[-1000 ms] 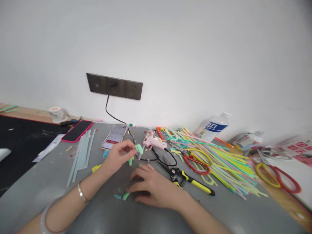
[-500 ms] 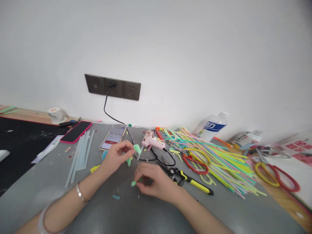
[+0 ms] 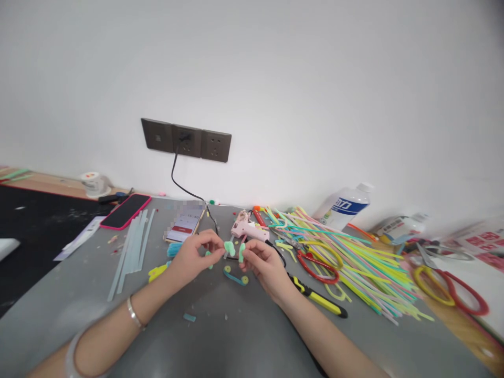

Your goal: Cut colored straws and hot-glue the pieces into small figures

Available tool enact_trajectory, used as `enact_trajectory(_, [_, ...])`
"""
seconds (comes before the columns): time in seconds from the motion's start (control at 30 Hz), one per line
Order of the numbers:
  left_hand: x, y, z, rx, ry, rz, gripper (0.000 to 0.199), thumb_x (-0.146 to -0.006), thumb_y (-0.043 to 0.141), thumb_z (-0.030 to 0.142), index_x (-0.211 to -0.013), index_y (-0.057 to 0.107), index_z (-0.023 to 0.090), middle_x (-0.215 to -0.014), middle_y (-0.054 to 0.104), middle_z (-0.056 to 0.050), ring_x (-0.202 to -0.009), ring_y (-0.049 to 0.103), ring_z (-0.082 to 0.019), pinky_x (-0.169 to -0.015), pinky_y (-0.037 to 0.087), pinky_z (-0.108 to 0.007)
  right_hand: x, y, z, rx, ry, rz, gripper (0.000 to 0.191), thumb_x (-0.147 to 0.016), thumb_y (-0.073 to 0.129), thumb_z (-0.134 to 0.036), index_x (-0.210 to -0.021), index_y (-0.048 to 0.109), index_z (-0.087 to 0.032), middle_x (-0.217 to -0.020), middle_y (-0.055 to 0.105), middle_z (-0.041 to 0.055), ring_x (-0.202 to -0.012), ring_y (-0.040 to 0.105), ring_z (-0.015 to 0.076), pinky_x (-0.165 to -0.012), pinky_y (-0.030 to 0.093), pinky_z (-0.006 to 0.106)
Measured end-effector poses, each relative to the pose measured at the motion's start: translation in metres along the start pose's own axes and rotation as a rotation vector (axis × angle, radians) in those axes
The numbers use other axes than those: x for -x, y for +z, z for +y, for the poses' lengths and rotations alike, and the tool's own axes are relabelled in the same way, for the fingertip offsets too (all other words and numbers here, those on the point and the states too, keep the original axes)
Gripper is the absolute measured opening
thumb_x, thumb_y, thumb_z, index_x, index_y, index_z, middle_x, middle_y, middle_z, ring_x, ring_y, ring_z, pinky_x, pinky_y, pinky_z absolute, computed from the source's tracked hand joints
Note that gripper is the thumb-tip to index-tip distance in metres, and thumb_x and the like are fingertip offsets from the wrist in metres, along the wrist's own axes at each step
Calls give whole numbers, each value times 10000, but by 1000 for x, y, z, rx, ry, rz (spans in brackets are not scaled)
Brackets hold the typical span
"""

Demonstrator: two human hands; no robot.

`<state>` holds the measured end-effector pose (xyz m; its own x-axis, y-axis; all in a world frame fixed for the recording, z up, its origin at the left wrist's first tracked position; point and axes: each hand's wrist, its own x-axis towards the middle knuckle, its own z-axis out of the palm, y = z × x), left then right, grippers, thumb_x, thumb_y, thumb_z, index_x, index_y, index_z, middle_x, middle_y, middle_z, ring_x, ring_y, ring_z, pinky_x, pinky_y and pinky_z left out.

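Note:
Between finger and thumb, my left hand (image 3: 200, 254) pinches a small light-green fuzzy piece (image 3: 229, 248), which looks like shaped pipe cleaner. My right hand (image 3: 264, 265) pinches a second light-green fuzzy piece (image 3: 241, 252), held upright just right of the first, with a narrow gap between them. Below them on the grey table lies a blue strip (image 3: 235, 278) with a yellow coil at each end. Partly hidden by my left hand are a blue fuzzy bundle (image 3: 174, 249) and a yellow piece (image 3: 157, 272). Behind my hands lies a pink glue gun (image 3: 250, 229).
Pipe cleaners (image 3: 354, 257) spread over the right side, with red-and-yellow scissors (image 3: 321, 265) on them. Yellow-handled pliers (image 3: 323, 303) lie near my right forearm. Glue sticks (image 3: 134, 249) and phones (image 3: 126, 211) are at left. A white bottle (image 3: 346, 206) stands by the wall.
My right hand has moved up and inward, bringing its green piece beside the left one. The blue strip with yellow coils now shows. My left hand has shifted slightly right.

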<state>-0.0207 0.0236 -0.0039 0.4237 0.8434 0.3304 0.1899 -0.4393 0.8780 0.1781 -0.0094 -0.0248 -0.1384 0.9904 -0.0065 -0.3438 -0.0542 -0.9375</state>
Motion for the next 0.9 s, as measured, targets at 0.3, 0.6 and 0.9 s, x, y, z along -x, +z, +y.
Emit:
enact_trajectory(0.3, [0,1,0,-69,-39,-45,118,-834,599,239,-739,636,178,-742,583,-1,-714,551,-152,-670,404,-264,-2,-2,2,76,24,37,345,-656,855,-456,-718,660,-178,-607,640,-17,-556,554,110,-531,443,223])
enact_trajectory(0.6, [-1,1,2,-82,-44,-57,125,-820,589,247,-726,631,176,-721,572,1,-692,536,-149,-656,400,-263,-3,-2,1,127,18,66,348,-632,847,-467,-723,661,-188,-636,613,-23,-561,523,115,-546,435,242])
enact_trajectory(0.9, [-1,2,0,-91,-55,-73,116,-814,591,241,-738,645,173,-733,579,-2,-696,540,-147,-653,397,-262,-2,-1,-5,275,-32,67,339,-657,810,-473,-692,641,-182,-617,545,-32,-566,441,109,-563,355,247])
